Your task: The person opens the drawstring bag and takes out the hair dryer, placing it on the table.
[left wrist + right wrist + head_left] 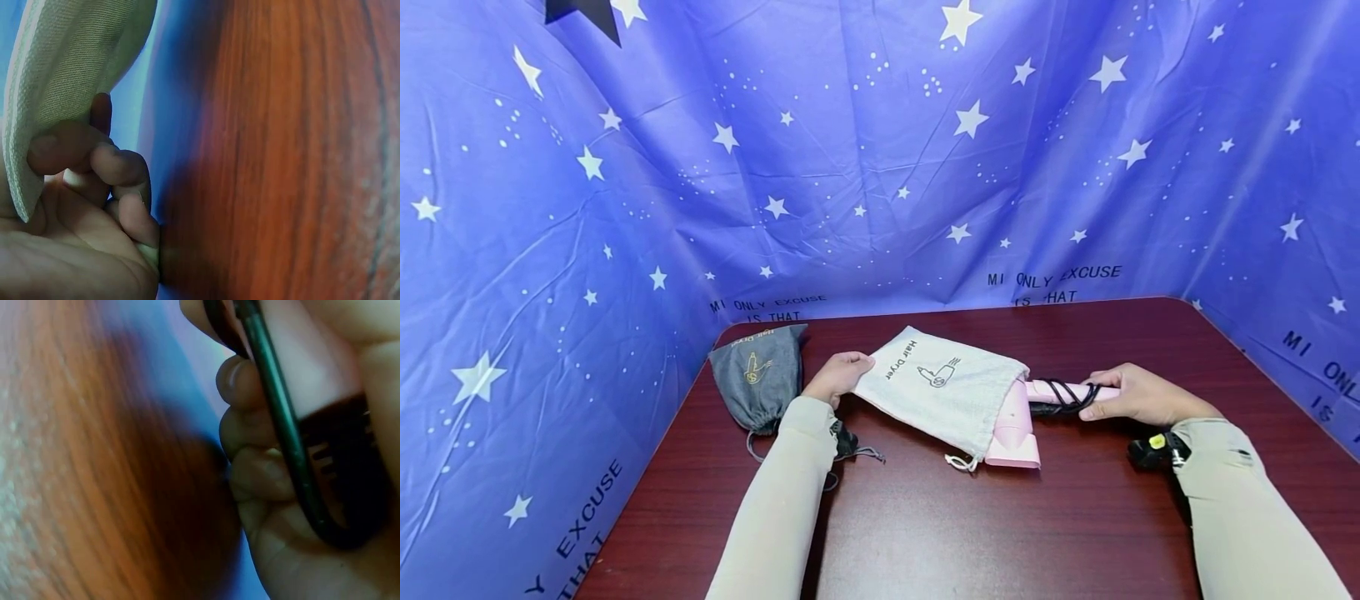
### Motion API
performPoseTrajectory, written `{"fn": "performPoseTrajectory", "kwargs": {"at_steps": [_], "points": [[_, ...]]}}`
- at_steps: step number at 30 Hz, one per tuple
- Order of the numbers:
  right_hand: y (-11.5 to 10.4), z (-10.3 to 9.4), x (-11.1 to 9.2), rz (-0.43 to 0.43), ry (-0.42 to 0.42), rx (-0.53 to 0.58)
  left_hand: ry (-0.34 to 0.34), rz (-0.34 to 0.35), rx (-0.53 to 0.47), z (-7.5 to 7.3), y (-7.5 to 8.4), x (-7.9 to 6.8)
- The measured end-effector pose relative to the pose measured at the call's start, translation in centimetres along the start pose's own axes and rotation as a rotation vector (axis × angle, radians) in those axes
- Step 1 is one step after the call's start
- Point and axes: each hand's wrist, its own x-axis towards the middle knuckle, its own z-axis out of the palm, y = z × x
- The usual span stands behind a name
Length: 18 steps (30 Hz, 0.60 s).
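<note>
A white drawstring bag (pixel 951 392) printed "Hair Dryer" lies tilted over the middle of the table, its mouth toward the right. My left hand (pixel 838 375) pinches the bag's closed left corner; in the left wrist view the fingers (pixel 62 147) hold the cloth edge. A pink hair dryer (pixel 1015 429) sticks partly out of the mouth, the rest hidden inside the bag. My right hand (pixel 1138 393) grips the end of its pink handle, around which a black cord (pixel 1063 396) is wound. In the right wrist view the cord loop (pixel 287 431) passes across the palm.
A dark grey drawstring bag (pixel 760 379), also printed "Hair Dryer", rests at the table's left edge beside my left wrist, its grey cords trailing under the forearm. Blue star-patterned cloth (pixel 880 167) hangs behind and at both sides of the dark red wooden table (pixel 985 533).
</note>
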Motion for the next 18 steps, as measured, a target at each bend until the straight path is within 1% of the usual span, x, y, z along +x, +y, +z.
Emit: {"fn": "performPoseTrajectory", "kwargs": {"at_steps": [7, 15, 18], "points": [[-0.38, -0.06, 0.03, -0.004, -0.028, -0.007, 0.012, -0.011, 0.043, 0.08, -0.05, 0.08], [-0.34, -0.26, 0.12, 0.024, -0.045, -0.078, 0.036, -0.029, -0.014, 0.13, 0.21, -0.20], [-0.14, -0.22, 0.08, 0.023, -0.044, -0.079, 0.040, -0.027, -0.040, 0.15, 0.11, -0.19]]}}
